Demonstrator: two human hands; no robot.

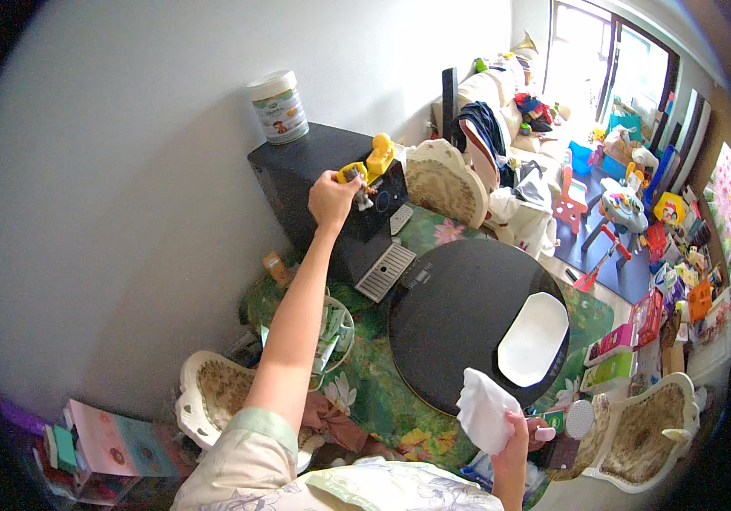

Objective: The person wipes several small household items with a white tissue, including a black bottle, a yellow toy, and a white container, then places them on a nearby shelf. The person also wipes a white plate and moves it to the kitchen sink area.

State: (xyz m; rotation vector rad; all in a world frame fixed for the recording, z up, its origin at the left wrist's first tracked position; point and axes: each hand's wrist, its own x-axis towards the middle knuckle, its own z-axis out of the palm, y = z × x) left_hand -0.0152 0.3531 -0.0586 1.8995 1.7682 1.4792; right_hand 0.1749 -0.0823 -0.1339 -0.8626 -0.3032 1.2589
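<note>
My left hand [332, 199] reaches out over the black countertop appliance [321, 150]. Its fingers close on a small grey-and-brown figurine [361, 191], partly hidden by the hand. A yellow piece [347, 171] lies right at the fingertips; whether it is gripped too, I cannot tell. Beside it, a yellow duck-like toy [381, 153] sits on the appliance's top edge. A white-lidded canister [278, 108] stands at the far corner of that top. Low in the view, my right hand [511, 441] holds a crumpled white cloth [485, 412] near the round black turntable [455, 319].
An oblong white dish [533, 338] rests on the turntable. The green floral tablecloth [378, 389] carries a basket of packets [340, 335] and a slotted metal drip tray [384, 271]. Carved chairs [445, 182] stand around the table. Toys crowd the blue mat [621, 268] beyond.
</note>
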